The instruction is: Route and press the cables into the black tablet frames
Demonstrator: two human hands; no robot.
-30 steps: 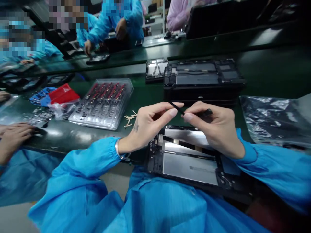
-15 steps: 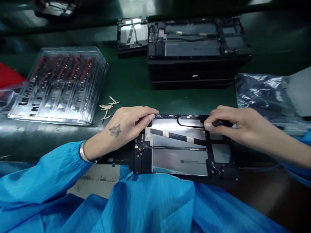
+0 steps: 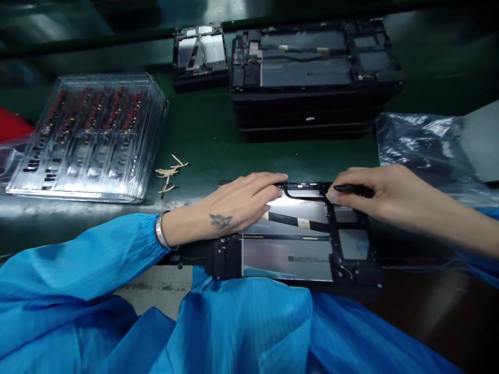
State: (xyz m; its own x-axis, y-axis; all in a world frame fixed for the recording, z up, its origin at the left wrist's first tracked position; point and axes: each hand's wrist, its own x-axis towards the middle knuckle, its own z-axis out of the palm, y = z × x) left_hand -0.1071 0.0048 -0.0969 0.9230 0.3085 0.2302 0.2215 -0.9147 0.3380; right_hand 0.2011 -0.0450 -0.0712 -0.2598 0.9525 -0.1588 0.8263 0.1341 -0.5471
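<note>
A black-framed tablet-like screen assembly [image 3: 286, 254], with a silver back panel and flat dark cables, lies at the bench's front edge against my blue clothing. My left hand [image 3: 241, 202] rests flat over its upper left part, fingers stretched toward the top edge and a thin black cable [image 3: 300, 196]. That hand hides the frame's left upper corner. At the upper right of the frame, my right hand [image 3: 362, 192] pinches a slim black tool [image 3: 353, 190]; its fingertips are near the cable's right end. The tool's tip cannot be made out.
Behind lie a tall stack of similar assemblies [image 3: 315, 106] and a smaller stack [image 3: 200, 54]. Stacked clear plastic trays [image 3: 88, 140] with small red and black parts stand left. Pale strips [image 3: 169, 171] lie on the green bench. A clear plastic bag [image 3: 421, 148] lies right.
My left hand has slid right along the assembly's top edge, its fingers now more stretched and over the panel. My right hand stays at the upper right, with the black tool turned slightly.
</note>
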